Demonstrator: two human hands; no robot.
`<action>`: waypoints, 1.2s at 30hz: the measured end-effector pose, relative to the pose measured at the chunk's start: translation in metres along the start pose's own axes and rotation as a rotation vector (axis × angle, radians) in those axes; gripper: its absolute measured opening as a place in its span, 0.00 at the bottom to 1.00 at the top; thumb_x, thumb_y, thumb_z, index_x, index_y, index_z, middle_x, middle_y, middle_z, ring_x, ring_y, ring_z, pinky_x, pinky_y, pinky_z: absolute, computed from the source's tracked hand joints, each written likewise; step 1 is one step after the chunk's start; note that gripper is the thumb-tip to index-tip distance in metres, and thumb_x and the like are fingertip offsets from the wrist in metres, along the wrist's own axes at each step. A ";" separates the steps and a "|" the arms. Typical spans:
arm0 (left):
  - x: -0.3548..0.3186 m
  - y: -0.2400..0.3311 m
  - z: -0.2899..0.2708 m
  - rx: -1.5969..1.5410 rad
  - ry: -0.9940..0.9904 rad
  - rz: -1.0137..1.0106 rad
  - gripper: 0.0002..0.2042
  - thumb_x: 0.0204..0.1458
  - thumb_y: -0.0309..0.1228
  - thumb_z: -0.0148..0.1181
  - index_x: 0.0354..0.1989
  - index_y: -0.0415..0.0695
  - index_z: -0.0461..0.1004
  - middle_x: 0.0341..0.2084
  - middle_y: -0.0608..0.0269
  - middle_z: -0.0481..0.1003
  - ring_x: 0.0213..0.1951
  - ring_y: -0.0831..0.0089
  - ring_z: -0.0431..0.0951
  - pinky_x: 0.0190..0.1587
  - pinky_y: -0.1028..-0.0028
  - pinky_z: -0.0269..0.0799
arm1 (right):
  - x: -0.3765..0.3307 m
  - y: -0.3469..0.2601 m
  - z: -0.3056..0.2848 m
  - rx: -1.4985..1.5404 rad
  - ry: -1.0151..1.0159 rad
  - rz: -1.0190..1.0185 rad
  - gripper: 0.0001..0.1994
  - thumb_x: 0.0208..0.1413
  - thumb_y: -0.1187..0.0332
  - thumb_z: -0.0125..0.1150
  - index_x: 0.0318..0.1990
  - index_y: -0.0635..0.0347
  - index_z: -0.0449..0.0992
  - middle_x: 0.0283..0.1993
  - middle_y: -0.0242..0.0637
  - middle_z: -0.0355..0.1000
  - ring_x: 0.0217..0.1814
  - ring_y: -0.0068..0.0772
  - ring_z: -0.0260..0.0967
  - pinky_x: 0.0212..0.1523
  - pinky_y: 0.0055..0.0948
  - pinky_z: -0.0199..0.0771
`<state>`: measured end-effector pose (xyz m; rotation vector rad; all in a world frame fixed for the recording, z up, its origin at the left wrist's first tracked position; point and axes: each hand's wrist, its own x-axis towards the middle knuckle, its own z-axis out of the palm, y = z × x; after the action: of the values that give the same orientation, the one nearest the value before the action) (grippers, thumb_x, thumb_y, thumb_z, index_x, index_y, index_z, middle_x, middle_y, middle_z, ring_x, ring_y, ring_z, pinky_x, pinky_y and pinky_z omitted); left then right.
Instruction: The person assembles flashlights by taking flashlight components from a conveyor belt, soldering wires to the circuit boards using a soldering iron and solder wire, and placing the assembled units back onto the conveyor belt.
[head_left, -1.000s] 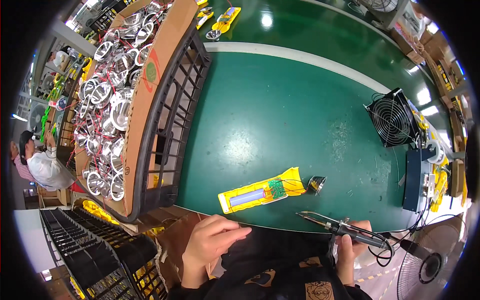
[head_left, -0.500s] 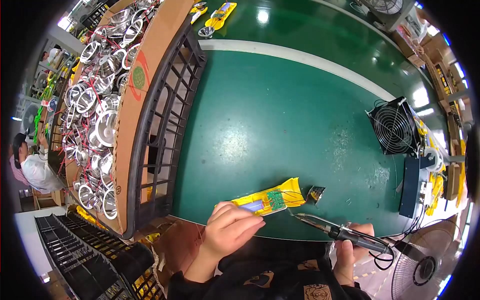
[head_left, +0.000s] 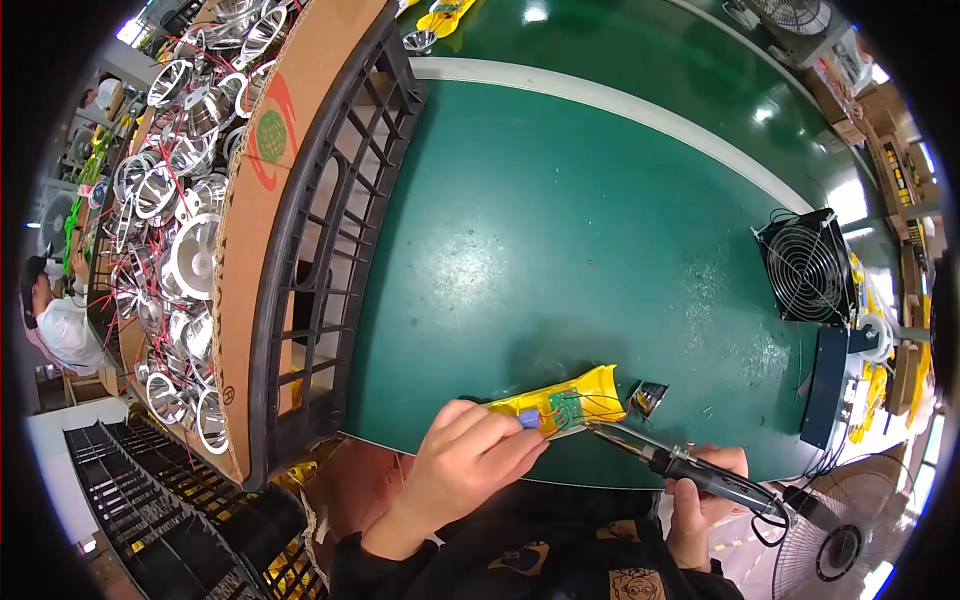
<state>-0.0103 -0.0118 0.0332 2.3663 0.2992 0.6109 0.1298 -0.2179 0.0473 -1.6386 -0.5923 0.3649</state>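
My left hand [head_left: 465, 465] is closed round the left end of a yellow plastic housing half [head_left: 604, 385] at the bench's near edge. Inside the housing lie a green circuit board [head_left: 566, 408] and a purple-blue cylindrical cell [head_left: 529, 418], partly hidden by my fingers. Thin wires run over the board. In my right hand [head_left: 705, 495] is a soldering iron [head_left: 700, 472] with a black handle, gripped from the side. Its tip points left and reaches the board's lower right edge; whether they touch I cannot tell. Just right of the housing sits a small shiny reflector cup [head_left: 648, 398].
A cardboard box [head_left: 250, 190] full of reflector cups with red wires stands at left, beside a black plastic crate [head_left: 325, 240]. To the right are a black box fan [head_left: 805, 268], a dark blue box-shaped unit [head_left: 825, 390] and a round fan [head_left: 838, 550]. Dark crates [head_left: 150, 500] fill the lower left.
The soldering iron's tip has come closer to the circuit board. My left hand and the yellow housing have shifted slightly right, and the whole view has moved a little.
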 end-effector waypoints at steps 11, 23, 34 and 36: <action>-0.002 -0.003 0.001 -0.016 -0.005 0.001 0.08 0.35 0.27 0.64 0.24 0.45 0.72 0.21 0.70 0.67 0.23 0.74 0.67 0.30 0.74 0.61 | 0.000 0.002 0.001 0.001 -0.033 0.009 0.15 0.39 0.70 0.61 0.32 0.65 0.61 0.21 0.41 0.68 0.20 0.24 0.64 0.23 0.19 0.65; -0.003 -0.003 0.001 -0.009 -0.006 -0.003 0.07 0.35 0.28 0.64 0.24 0.45 0.72 0.21 0.71 0.66 0.23 0.75 0.67 0.31 0.74 0.61 | 0.001 0.002 0.004 -0.019 -0.034 0.000 0.15 0.40 0.69 0.61 0.31 0.65 0.61 0.20 0.40 0.68 0.19 0.23 0.64 0.21 0.18 0.64; -0.003 -0.003 0.002 -0.008 -0.019 -0.005 0.07 0.35 0.28 0.64 0.24 0.45 0.72 0.20 0.71 0.66 0.23 0.75 0.67 0.31 0.74 0.61 | -0.002 0.002 0.001 -0.038 -0.023 -0.038 0.15 0.39 0.70 0.61 0.31 0.66 0.61 0.20 0.41 0.67 0.20 0.25 0.64 0.22 0.19 0.64; -0.004 -0.003 0.002 -0.003 0.003 -0.004 0.07 0.35 0.27 0.64 0.24 0.45 0.72 0.20 0.71 0.66 0.23 0.75 0.67 0.31 0.74 0.61 | -0.003 -0.001 0.002 -0.014 0.012 -0.033 0.16 0.40 0.69 0.61 0.31 0.66 0.60 0.20 0.40 0.67 0.19 0.24 0.64 0.22 0.19 0.64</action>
<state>-0.0128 -0.0119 0.0283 2.3613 0.3037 0.6123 0.1263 -0.2175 0.0475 -1.6412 -0.6134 0.3280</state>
